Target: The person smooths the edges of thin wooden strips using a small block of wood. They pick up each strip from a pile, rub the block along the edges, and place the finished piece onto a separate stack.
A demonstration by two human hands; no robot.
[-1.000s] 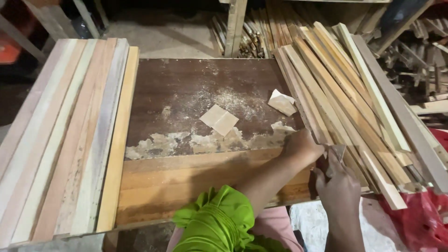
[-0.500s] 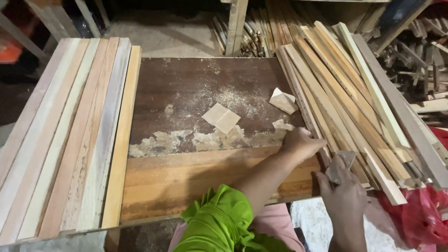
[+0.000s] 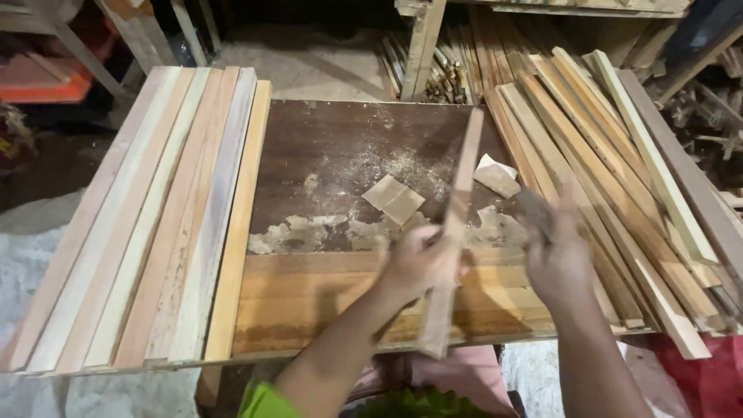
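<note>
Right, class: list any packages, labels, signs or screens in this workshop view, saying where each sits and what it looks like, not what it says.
None can be made out. The view holds only bare wood: the worn table, the slat in the left hand, and folded sandpaper.

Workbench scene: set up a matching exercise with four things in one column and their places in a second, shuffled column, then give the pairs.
Things:
1. wooden strip
2. folded sandpaper squares
3. neat row of boards
4. fanned stack of strips

Places:
A. along the left side of the bench
B. lying loose on the dark, dusty panel
C. gripped in the left hand, slanting across the bench
D. on the right side of the bench, beyond the right hand

Pairs: 1-C, 2-B, 3-A, 4-D
</note>
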